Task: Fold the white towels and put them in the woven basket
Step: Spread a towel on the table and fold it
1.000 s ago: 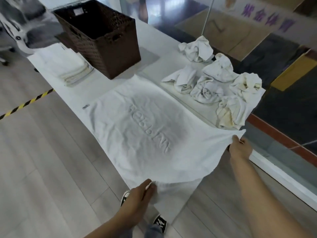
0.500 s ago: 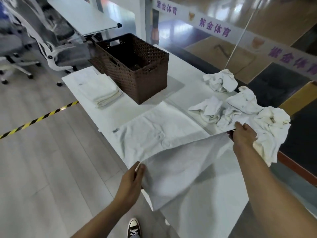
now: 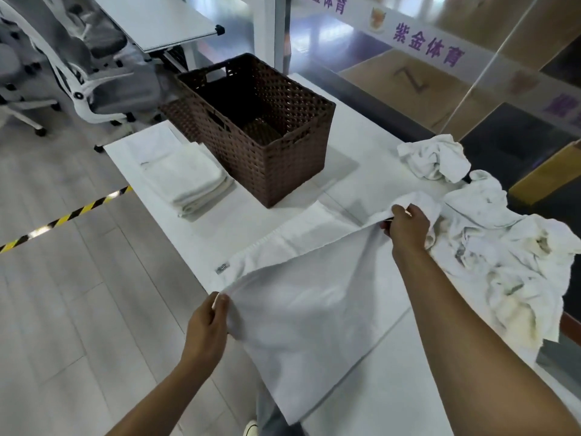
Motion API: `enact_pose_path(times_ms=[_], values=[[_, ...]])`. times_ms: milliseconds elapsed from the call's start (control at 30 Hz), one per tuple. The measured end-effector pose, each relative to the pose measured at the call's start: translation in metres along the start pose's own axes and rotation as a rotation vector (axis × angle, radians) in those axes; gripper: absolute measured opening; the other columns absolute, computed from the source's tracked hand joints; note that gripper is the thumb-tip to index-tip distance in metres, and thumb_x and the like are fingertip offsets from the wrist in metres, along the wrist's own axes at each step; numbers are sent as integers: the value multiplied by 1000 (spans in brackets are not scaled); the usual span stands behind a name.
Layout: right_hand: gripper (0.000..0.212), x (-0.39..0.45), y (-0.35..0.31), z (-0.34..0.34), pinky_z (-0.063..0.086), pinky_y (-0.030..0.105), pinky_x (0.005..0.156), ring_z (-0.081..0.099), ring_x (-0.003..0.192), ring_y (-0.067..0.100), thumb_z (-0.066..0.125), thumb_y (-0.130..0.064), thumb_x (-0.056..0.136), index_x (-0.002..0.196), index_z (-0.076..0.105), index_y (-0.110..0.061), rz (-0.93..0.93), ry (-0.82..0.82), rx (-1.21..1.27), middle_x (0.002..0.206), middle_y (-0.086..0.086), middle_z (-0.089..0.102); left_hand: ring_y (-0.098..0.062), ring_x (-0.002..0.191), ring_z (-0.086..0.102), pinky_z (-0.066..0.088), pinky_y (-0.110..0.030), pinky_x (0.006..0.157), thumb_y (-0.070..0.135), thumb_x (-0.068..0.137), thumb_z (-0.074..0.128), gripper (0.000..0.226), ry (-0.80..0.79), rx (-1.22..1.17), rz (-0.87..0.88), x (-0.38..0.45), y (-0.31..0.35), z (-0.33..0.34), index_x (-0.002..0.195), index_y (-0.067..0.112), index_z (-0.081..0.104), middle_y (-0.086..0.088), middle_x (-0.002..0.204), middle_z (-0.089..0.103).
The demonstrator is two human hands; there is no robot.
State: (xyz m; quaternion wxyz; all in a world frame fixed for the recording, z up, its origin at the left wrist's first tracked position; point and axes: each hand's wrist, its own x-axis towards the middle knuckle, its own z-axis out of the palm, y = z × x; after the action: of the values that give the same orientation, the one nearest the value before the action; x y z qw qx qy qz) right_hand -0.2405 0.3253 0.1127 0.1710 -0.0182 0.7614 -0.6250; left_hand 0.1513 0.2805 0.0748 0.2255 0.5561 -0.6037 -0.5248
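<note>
White towel (image 3: 314,297) lies spread across the near part of the white table (image 3: 361,130), its near half lifted off the surface and draped back over the far half, while a lower flap hangs past the table's near edge. Left hand (image 3: 206,328) pinches the near-left corner of the raised cloth between thumb and fingers. Right hand (image 3: 407,226) grips the far-right corner, fingers curled around the fabric, just beside the crumpled towels (image 3: 490,240) heaped on the right side of the table. 1 more crumpled towel (image 3: 435,160) sits apart, farther back on the right. A small label (image 3: 221,268) shows at the left edge of the towel's flat layer.

Brown woven basket (image 3: 267,143) stands on the far-left part of the table, well apart from both hands; its inside looks dark and I cannot tell if it holds anything. A stack of folded towels (image 3: 188,180) rests just left of the basket. Beyond the table's far-left end stand a white office chair (image 3: 91,80) and a desk (image 3: 163,20). Yellow-black tape (image 3: 63,220) runs across the wooden floor on the left.
</note>
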Motion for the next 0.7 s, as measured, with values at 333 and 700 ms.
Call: enact_pose_path(times_ms=[333, 700], values=[[26, 70, 62, 133, 46, 31, 59, 65, 51, 19, 54, -15, 91, 113, 65, -7, 130, -106, -135, 84, 8, 72, -21, 63, 50, 38, -33, 59, 21, 106, 42, 35, 12, 259, -188, 124, -20, 3, 76, 11, 57, -5, 68, 57], [14, 113, 112, 201, 54, 41, 89, 69, 100, 29, 50, -19, 98, 112, 52, -17, 90, -113, -408, 105, 6, 73, -18, 60, 54, 39, -29, 54, 19, 100, 47, 31, -149, 532, -291, 179, -44, 11, 71, 18, 56, -1, 66, 61]])
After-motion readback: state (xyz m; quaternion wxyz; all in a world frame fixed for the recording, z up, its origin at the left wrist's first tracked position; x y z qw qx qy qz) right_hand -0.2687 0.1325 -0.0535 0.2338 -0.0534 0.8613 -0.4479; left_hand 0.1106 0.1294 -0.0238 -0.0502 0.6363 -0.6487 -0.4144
